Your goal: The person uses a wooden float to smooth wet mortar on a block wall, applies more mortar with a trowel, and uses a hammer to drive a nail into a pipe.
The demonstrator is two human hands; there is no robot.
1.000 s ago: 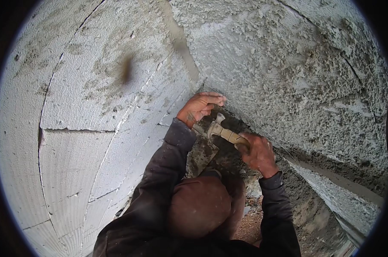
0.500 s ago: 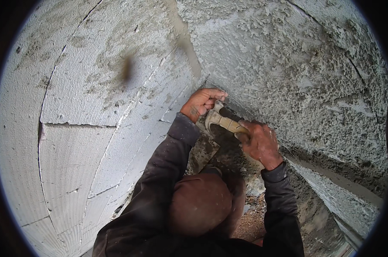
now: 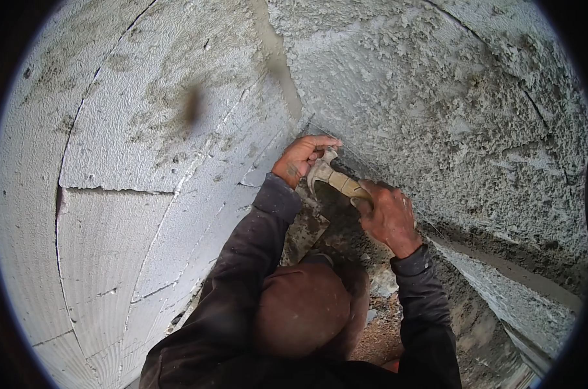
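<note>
A claw hammer with a worn yellowish handle is in my right hand, whose fingers wrap round the grip. Its metal head lies just beside the fingertips of my left hand, close to the corner where two walls meet. My left hand is closed in a pinch against the rough wall on the right. Whatever sits between those fingers is too small to make out. A thin line, like string or wire, runs along that wall by the fingertips.
On the left stands a wall of pale blocks with dark and light joints. A ledge juts from the foot of the right wall. Below my arms are my bent knee and dirt with rubble.
My right hand and the hammer have shifted slightly to the left, bringing the head a little nearer my left hand. The left hand keeps its pinch at the wall.
</note>
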